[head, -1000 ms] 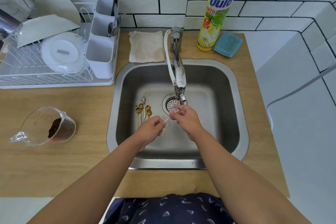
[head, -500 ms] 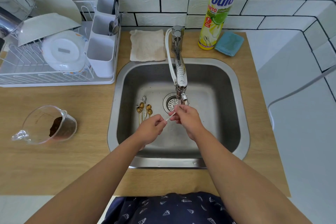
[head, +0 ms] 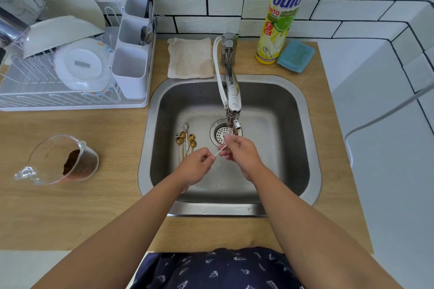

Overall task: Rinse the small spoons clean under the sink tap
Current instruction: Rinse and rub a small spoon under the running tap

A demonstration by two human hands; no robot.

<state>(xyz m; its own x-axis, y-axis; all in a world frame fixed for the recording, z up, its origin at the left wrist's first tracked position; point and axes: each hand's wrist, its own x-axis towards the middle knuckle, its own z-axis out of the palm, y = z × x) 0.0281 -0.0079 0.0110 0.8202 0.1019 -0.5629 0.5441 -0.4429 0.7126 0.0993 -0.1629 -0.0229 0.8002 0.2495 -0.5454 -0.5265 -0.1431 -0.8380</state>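
The left hand (head: 196, 166) pinches the handle end of a thin pale spoon (head: 220, 149), while the right hand (head: 239, 151) closes on its bowl end under the tap (head: 232, 101). It looks light, stiff and slippery when wet, so grip the handle firmly; more small spoons (head: 185, 142) lie just beyond the left hand

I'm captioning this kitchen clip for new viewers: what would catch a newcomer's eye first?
Two bare hands, left hand and right hand, hold a thin pale spoon under the chrome tap, mid-basin in the steel sink. Left of the drain lies a cluster of small gold spoons. The tall yellow-green dish soap bottle stands behind the sink's right corner.
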